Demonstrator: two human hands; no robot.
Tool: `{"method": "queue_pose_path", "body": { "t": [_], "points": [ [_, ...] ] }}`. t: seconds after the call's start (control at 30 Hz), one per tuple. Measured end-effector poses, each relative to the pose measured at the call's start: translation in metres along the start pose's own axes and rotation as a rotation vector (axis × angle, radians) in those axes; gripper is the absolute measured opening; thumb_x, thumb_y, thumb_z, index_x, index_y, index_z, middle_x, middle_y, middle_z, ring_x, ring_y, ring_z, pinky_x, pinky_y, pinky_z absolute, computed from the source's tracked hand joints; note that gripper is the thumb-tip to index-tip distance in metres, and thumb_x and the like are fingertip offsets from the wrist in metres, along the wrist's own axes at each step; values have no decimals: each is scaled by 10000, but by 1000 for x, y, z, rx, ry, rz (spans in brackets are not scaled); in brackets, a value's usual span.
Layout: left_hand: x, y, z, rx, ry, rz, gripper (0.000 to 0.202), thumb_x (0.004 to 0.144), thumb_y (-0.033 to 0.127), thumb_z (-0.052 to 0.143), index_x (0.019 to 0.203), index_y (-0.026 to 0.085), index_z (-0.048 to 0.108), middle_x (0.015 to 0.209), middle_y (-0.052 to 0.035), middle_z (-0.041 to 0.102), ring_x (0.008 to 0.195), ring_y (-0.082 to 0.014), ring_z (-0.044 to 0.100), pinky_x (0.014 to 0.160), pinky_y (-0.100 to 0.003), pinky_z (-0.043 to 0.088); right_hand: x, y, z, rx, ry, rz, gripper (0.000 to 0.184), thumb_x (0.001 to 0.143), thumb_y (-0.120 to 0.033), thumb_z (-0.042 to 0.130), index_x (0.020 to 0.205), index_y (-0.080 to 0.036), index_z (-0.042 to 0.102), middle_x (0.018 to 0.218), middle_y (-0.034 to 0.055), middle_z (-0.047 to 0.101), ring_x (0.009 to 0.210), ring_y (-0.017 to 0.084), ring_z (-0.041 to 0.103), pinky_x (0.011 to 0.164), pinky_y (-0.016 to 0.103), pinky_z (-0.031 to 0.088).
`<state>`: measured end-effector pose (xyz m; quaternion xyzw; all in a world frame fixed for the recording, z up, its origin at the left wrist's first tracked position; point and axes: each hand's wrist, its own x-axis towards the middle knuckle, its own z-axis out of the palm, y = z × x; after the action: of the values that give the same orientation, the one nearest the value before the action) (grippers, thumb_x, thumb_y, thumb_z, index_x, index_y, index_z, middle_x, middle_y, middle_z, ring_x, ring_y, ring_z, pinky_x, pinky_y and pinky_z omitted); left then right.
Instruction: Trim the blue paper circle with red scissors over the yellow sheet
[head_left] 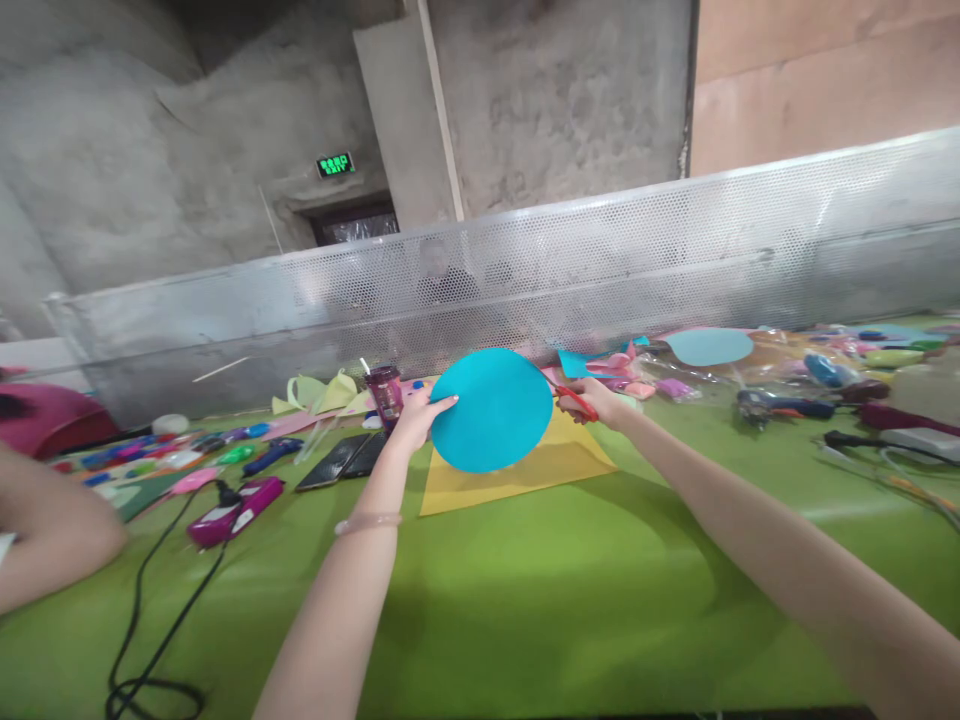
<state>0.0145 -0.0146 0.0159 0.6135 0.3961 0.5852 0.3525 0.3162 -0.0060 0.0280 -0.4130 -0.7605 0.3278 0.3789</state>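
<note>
A round sheet of blue paper (pixel 491 412) is held up above the table, its left edge pinched in my left hand (pixel 421 418). My right hand (pixel 589 400) grips a pair of scissors (pixel 576 402) with red handles at the disc's right edge. The scissors' blades are thin and blurred, so I cannot tell whether they touch the paper. Beneath the disc lies a yellow sheet (pixel 517 482). Blue paper scraps (pixel 576 362) rest just behind my right hand.
A dark cup with a straw (pixel 386 392) and two black phones (pixel 334 462) stand left. A purple power strip (pixel 234 512) trails black cable. Another person's arm (pixel 56 525) rests far left. At right lie a glue gun (pixel 784 405) and plastic bags. A perforated metal barrier (pixel 600 255) runs behind.
</note>
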Motion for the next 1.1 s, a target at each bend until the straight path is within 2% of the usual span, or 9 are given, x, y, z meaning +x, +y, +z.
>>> {"method": "queue_pose_path", "body": {
  "t": [0.13,0.53,0.9,1.1],
  "points": [
    [0,0,0,1,0,-4,490,552,374,729,974,150,617,1043,-109,639,944,-264,589,830,-408,456,0,0,0,6,-2,13,132,633,-241,543,686,-125,572,468,-14,474,419,94,463,382,203,336],
    [1,-1,-1,4,8,-25,493,545,373,732,972,157,615,1032,-108,644,939,-271,592,821,-415,464,1,2,0,25,2,22,143,643,-245,565,715,-124,590,502,-2,508,409,87,456,377,209,332],
    [2,-2,-1,13,8,-24,474,534,380,735,938,158,624,1007,-104,653,920,-272,599,813,-409,466,9,15,-4,44,-15,0,235,661,-339,609,747,-121,606,510,6,526,426,95,471,385,210,337],
    [-1,0,-1,-2,-44,-22,396,559,348,730,899,166,640,990,-99,659,884,-261,611,807,-407,471,10,20,-6,67,-21,-6,249,688,-353,589,771,-118,604,497,8,522,429,98,473,393,210,332]
  ]
}}
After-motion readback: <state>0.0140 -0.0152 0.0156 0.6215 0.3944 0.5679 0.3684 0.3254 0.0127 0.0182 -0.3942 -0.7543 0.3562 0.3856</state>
